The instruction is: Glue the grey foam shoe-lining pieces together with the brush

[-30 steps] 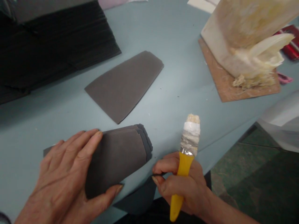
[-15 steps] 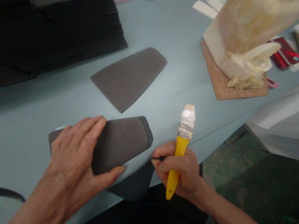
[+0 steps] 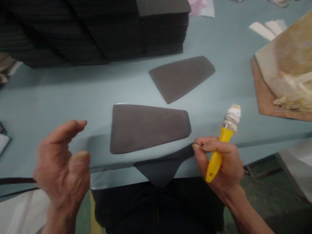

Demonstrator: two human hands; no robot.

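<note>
My left hand (image 3: 64, 159) is raised at the left, its thumb and fingers apart and nothing in it. To its right lies a grey-brown tapered panel (image 3: 148, 128) with a darker layer showing along its narrow end. My right hand (image 3: 221, 159) holds a yellow-handled glue brush (image 3: 215, 164), bristles up, its ferrule coated in whitish residue. Between thumb and forefinger the same hand pinches the corner of a thin dark sheet piece (image 3: 161, 167), which droops over the table's front edge. Farther back, a second tapered panel (image 3: 181, 78) lies flat.
Bundled stacks of dark sheets (image 3: 117, 35) stand along the back left. A stained whitish container (image 3: 290, 61) sits on a brown board (image 3: 265, 104) at the right, with white strips (image 3: 263, 31) behind it. The blue-grey table (image 3: 56, 94) ends just before my lap.
My left hand has lifted off the panel and moved left, uncovering it. My right hand still grips the brush and dark piece. The view has shifted, with more of the stacks showing.
</note>
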